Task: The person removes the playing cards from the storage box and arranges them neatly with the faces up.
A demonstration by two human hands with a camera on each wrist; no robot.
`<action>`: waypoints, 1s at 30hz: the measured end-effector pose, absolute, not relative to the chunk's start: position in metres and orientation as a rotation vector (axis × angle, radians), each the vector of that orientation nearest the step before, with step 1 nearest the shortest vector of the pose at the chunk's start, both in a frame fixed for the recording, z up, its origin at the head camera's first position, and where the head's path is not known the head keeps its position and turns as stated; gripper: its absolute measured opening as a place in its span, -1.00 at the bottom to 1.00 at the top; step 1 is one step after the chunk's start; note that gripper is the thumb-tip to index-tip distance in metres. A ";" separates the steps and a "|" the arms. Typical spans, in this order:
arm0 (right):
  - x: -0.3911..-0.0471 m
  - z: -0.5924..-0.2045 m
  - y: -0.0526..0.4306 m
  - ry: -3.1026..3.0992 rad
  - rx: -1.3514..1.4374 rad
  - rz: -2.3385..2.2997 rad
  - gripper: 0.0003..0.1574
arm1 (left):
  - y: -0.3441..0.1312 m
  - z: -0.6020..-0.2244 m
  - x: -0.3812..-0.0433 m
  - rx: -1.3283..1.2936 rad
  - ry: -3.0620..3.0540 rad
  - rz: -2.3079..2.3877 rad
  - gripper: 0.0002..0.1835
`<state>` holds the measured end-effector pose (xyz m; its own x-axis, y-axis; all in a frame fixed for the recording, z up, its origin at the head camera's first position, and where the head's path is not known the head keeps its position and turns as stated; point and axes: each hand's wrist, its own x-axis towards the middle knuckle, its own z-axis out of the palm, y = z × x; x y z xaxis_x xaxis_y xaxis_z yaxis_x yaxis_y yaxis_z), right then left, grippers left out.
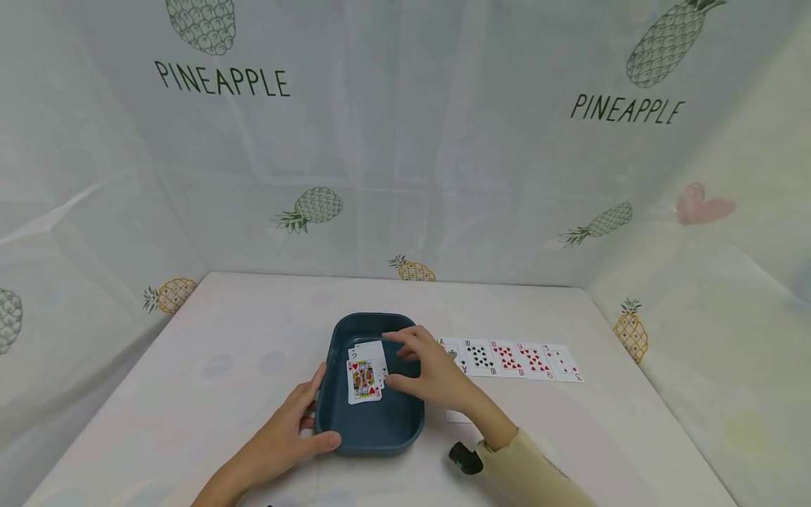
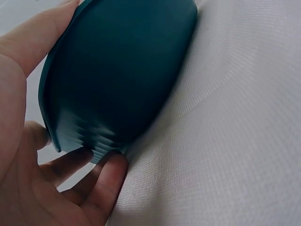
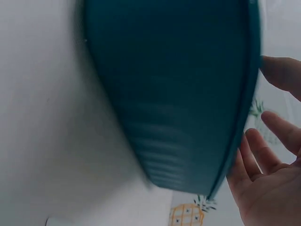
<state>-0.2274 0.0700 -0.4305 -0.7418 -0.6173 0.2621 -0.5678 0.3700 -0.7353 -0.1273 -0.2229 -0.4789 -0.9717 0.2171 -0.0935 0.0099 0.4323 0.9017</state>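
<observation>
A dark teal tray (image 1: 370, 449) stands on the table, with a few playing cards (image 1: 364, 380) lying in it, a red king face up on top. My left hand (image 1: 279, 436) holds the tray at its left side, thumb at the near left corner and fingers against the outer wall. Over the tray's right rim reaches my right hand (image 1: 434, 370), its thumb and fingers spread apart near the cards with nothing between them. In the right wrist view, the fingers of this hand (image 3: 268, 160) show beside the rim.
To the right of the tray runs a row of face-up playing cards (image 1: 507, 359), its left end partly behind my right hand. Another white card (image 1: 459, 417) peeks out beside my right wrist. A small black object (image 1: 465, 458) sits by the right sleeve. A pineapple-print curtain hangs behind the table.
</observation>
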 end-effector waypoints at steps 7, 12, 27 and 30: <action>-0.237 -0.436 0.040 2.526 -1.164 -1.173 -0.11 | -0.224 -0.482 -0.126 0.222 2.463 1.577 0.16; -0.243 -0.438 0.025 2.530 -1.194 -1.048 -0.09 | -0.227 -0.482 -0.125 0.267 2.450 1.598 0.14; -0.240 -0.446 0.009 2.775 -1.078 -0.634 0.00 | -0.228 -0.480 -0.125 0.338 2.435 1.611 0.14; -0.240 -0.446 0.007 2.782 -1.058 -0.566 0.03 | -0.227 -0.479 -0.124 0.330 2.437 1.612 0.14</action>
